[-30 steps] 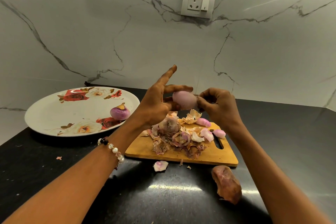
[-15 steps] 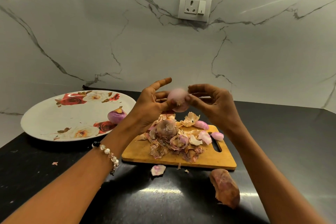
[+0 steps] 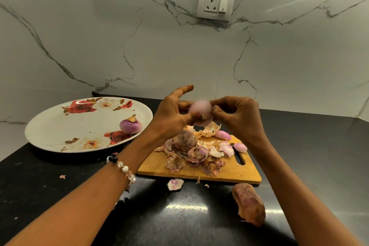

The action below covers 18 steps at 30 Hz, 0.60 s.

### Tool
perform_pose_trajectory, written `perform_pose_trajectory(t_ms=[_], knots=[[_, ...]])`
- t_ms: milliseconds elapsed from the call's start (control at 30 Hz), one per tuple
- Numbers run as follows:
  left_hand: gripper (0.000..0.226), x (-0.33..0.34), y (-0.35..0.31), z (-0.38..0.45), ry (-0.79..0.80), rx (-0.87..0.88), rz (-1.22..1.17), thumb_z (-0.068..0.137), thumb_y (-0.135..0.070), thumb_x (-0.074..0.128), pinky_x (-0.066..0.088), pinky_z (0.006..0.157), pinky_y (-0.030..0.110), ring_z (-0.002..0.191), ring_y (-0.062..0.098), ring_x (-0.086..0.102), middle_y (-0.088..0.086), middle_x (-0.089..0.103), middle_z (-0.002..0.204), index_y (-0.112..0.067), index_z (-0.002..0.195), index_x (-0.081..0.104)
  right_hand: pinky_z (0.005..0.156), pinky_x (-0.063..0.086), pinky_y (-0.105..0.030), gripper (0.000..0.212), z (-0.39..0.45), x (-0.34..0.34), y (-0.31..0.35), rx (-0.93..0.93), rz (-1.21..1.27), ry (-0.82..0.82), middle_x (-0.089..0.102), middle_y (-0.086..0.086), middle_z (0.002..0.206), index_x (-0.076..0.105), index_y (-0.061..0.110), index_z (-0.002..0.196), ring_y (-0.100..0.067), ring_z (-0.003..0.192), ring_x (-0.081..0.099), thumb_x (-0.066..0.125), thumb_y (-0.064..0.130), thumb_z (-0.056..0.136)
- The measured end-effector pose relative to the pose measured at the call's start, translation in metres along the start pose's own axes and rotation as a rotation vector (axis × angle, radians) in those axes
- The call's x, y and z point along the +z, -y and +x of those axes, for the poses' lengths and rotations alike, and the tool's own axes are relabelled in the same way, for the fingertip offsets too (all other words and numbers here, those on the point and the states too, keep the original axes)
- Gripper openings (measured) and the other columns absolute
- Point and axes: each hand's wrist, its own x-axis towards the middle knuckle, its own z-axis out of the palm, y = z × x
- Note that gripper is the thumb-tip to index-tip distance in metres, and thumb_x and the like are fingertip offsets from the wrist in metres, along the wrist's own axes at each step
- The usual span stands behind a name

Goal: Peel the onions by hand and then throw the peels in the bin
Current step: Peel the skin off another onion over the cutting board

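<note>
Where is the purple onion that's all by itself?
In the head view, the purple onion sits on the right part of the flowery plate, left of the cutting board and the left hand.

the black countertop (image 3: pixel 60 195) under my arms carries a floral plate (image 3: pixel 60 126) at left and a wooden cutting board (image 3: pixel 235 173) at centre, set apart. just in front of the board's near edge lie a pale peel piece (image 3: pixel 175 184) and small scraps (image 3: pixel 206 185). a large brown peel (image 3: pixel 248 203) lies off its near right corner. one scrap (image 3: pixel 62 176) lies at left.
</note>
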Motion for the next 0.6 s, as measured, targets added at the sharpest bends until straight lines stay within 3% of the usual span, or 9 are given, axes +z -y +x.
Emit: perform_pose_trajectory(t_ms=[133, 300, 433, 500, 600], knots=[[0.081, -0.001, 0.0, 0.001, -0.044, 0.004, -0.026, 0.077, -0.009, 0.075, 0.044, 0.086, 0.015, 0.103, 0.01, 0.06, 0.011, 0.063, 0.126, -0.017, 0.146, 0.034, 0.071, 0.059, -0.022, 0.017, 0.001, -0.001, 0.0, 0.009, 0.063, -0.069, 0.073, -0.009, 0.097, 0.072, 0.003, 0.101, -0.012, 0.083, 0.072, 0.072, 0.007, 0.084], [0.083, -0.003, 0.001, 0.002, -0.096, 0.025, -0.007, 0.074, -0.013, 0.077, 0.047, 0.084, 0.015, 0.101, 0.008, 0.061, 0.01, 0.064, 0.123, -0.017, 0.145, 0.034, 0.076, 0.056, -0.029, 0.018, 0.001, 0.003, -0.001, -0.093, -0.111, -0.047, 0.07, -0.005, 0.109, 0.074, 0.012, 0.097, -0.02, 0.103, 0.063, 0.078, 0.013, 0.08], [0.087, 0.001, 0.001, 0.001, -0.125, 0.051, 0.039, 0.072, -0.017, 0.08, 0.047, 0.092, 0.023, 0.106, 0.012, 0.063, 0.008, 0.065, 0.122, -0.017, 0.145, 0.034, 0.079, 0.039, -0.016, 0.014, 0.001, 0.008, 0.0, -0.078, -0.198, -0.119, 0.071, -0.006, 0.11, 0.076, 0.008, 0.09, -0.018, 0.107, 0.051, 0.08, 0.011, 0.077], [0.088, 0.003, 0.002, 0.0, -0.138, 0.064, 0.059, 0.071, -0.018, 0.081, 0.046, 0.088, 0.016, 0.102, 0.008, 0.063, 0.007, 0.067, 0.12, -0.017, 0.145, 0.034, 0.08, 0.036, -0.015, 0.013, 0.0, 0.01, 0.0, -0.084, -0.243, -0.136, 0.071, -0.007, 0.11, 0.075, 0.007, 0.087, -0.021, 0.107, 0.05, 0.081, 0.011, 0.076], [0.089, 0.005, 0.002, -0.001, -0.142, 0.072, 0.064, 0.069, -0.02, 0.082, 0.045, 0.083, 0.01, 0.097, 0.004, 0.061, 0.007, 0.067, 0.119, -0.016, 0.145, 0.035, 0.079, 0.047, -0.045, 0.013, -0.002, 0.015, -0.003, -0.102, -0.307, -0.159, 0.071, -0.007, 0.108, 0.073, 0.008, 0.08, -0.026, 0.106, 0.051, 0.08, 0.016, 0.074]])
